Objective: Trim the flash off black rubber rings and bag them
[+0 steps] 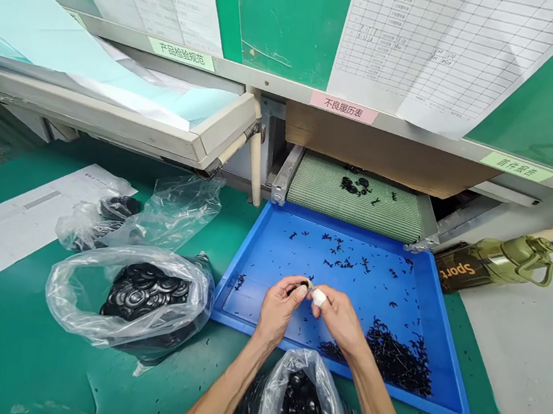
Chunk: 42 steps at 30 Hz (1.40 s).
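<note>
Over the blue tray [270,260], both hands meet with fingertips close together. My left hand [278,307] is closed in a pinch on a small black part [304,284], mostly hidden by the fingers. Right beside it, my right hand [341,317] is also pinched, with a white wrap on one digit; what lies between its fingertips is too small to make out. Black scraps [396,359] are heaped in the tray's near right corner, with more scattered across its floor. Close to my forearms stands an open clear bag [272,408] of black round parts.
Left of the tray sits a larger open plastic bag [76,317] of black discs, with smaller bags [85,227] and a paper sheet [5,237] behind. A green conveyor belt [319,185] carrying black parts ends above the tray's far edge. A bottle [496,261] lies at the right.
</note>
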Tool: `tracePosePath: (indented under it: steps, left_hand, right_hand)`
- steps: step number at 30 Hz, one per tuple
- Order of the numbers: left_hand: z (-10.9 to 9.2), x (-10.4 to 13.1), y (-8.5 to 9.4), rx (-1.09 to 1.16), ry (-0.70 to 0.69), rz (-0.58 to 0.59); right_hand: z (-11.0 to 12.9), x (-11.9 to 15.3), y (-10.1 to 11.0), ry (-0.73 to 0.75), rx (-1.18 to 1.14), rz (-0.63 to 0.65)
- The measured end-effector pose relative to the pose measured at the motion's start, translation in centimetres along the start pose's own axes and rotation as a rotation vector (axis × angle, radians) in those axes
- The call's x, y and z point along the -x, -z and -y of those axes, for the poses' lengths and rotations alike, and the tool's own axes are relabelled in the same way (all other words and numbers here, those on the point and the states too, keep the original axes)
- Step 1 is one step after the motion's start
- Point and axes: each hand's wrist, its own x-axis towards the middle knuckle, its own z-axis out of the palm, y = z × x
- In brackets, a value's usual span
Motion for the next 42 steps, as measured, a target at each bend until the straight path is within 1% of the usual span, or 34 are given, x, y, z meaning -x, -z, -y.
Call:
tracePosePath:
  steps: [3, 7, 14, 16, 18, 21, 25, 26, 28, 31, 34, 36, 39, 42]
  left_hand:
    - [0.0, 0.0, -0.2, -0.045, -0.011, 0.009]
    - [0.0, 0.0, -0.3, -0.024, 0.060, -0.019]
    - [-0.1, 0.1, -0.3, -0.071, 0.046, -0.027]
    - [-0.1, 0.0, -0.2, -0.062, 0.062, -0.033]
    - [-0.2, -0.1, -0.2, -0.025, 0.091, -0.035]
    - [-0.2, -0.4, -0.1, 0.060, 0.126, -0.029]
    - [-0.3, -0.7, 0.0, 0.148, 0.159, -0.011]
    - [-0.3, -0.8, 0.0, 0.162, 0.167, -0.015]
    - [-0.4, -0.8, 0.1, 0.186, 0.185, -0.036]
    - [-0.5, -1.0, 0.3, 0.231, 0.211, -0.077]
    - [-0.6, -1.1, 0.5, 0.274, 0.220, -0.105]
    - [-0.6, -1.2, 0.6, 0.285, 0.222, -0.101]
    - [-0.7, -1.2, 0.6, 0.287, 0.228, -0.092]
    - [-0.7, -1.2, 0.6, 0.291, 0.242, -0.106]
  right_hand:
    - [-0.5, -0.5, 0.7, -0.059, -0.093, 0.028]
    - [-1.2, -0.6, 1.0, -0.079, -0.121, 0.036]
    - [-2.8, -0.8, 1.9, -0.100, -0.109, -0.019]
    - [-3.2, -1.0, 2.4, -0.097, -0.079, -0.048]
    - [-3.5, -1.6, 3.4, -0.089, -0.032, -0.106]
    - [-3.8, -3.6, 6.1, -0.051, 0.101, -0.261]
    - [-3.5, -8.3, 11.0, 0.007, 0.360, -0.474]
    - [-3.3, -9.7, 12.0, 0.014, 0.430, -0.505]
    - [-2.7, -12.5, 13.5, 0.020, 0.559, -0.520]
    - [-1.7, -16.2, 14.0, 0.021, 0.656, -0.476]
    - [-1.0, -19.1, 13.5, 0.004, 0.661, -0.432]
    - [-0.6, -20.5, 13.3, -0.021, 0.660, -0.404]
    - [-0.4, -21.2, 13.7, -0.038, 0.657, -0.371]
    - [-0.8, -20.4, 15.0, -0.039, 0.664, -0.399]
